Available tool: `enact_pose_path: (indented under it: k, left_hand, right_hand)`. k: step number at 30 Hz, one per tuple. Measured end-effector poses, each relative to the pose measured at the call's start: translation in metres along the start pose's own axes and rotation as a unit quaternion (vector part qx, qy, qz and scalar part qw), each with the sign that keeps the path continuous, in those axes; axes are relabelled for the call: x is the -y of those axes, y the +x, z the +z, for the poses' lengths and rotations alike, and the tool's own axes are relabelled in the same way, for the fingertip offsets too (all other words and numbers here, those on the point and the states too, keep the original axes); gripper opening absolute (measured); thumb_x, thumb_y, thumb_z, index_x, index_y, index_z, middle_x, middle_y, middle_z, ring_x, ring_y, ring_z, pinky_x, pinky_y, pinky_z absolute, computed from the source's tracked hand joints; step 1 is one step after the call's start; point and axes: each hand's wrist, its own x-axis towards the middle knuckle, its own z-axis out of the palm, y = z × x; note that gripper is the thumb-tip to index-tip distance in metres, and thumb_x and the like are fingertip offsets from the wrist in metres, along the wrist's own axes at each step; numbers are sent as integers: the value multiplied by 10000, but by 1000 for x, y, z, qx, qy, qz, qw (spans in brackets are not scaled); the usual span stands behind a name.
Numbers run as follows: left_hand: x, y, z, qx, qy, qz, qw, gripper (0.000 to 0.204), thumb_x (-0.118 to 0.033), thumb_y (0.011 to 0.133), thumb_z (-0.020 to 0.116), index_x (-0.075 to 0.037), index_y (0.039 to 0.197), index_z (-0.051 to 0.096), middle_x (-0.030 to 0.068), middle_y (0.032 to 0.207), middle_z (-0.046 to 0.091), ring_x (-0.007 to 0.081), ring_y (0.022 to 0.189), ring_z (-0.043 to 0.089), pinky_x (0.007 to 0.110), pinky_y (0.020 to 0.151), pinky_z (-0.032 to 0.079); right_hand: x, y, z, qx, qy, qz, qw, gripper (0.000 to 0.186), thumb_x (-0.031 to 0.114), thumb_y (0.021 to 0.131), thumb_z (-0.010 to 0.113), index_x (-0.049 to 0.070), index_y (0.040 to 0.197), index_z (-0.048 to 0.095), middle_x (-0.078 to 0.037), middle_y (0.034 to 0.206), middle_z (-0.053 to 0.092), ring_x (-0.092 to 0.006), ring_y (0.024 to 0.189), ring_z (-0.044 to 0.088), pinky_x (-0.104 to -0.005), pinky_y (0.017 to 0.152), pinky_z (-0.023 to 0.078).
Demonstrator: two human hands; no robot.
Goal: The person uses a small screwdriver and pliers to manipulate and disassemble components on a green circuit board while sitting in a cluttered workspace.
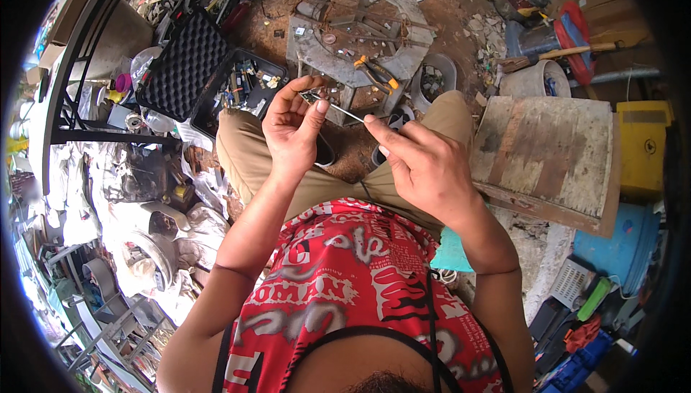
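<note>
My left hand (294,123) is closed, pinching a small dark piece with a metallic glint (312,96) between thumb and fingers; its kind is too small to tell. My right hand (432,166) is closed round a screwdriver (347,111), whose thin metal shaft points left to the small piece. The screwdriver's handle is hidden in my palm, and my index finger lies along the shaft. Both hands are raised above my lap. Beyond them, pliers with orange and black handles (376,74) lie on a round, grey, worn stand (419,35).
An open black case with foam lining (183,65) holds small tools at the left. A bucket (440,69) stands beyond my right knee. A worn wooden board (543,155) lies at the right, near a yellow box (640,148). A black metal frame (61,98) rises at the left.
</note>
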Motion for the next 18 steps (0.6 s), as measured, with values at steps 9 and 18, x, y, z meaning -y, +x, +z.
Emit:
enact_pose_path:
  k: [9,18]
  left_hand:
    - [9,-1,-7,-37,16,17,999,323,83,871,632,2,1169,536,108,1152,629,154,1053,609,275,921,489]
    - [3,3,-11,22,-122,-33,992,362,25,886,635,-15,1229,526,124,1223,610,228,1162,579,344,1000,467]
  right_hand:
    - [7,-10,39,-78,-93,-9,993,509,69,761,616,200,1254,624,-45,741,495,-227,573,571,-354,537,506]
    - [1,-9,24,-48,42,26,998,482,58,822,643,183,1286,609,-60,726,546,-251,596,580,-376,553,494]
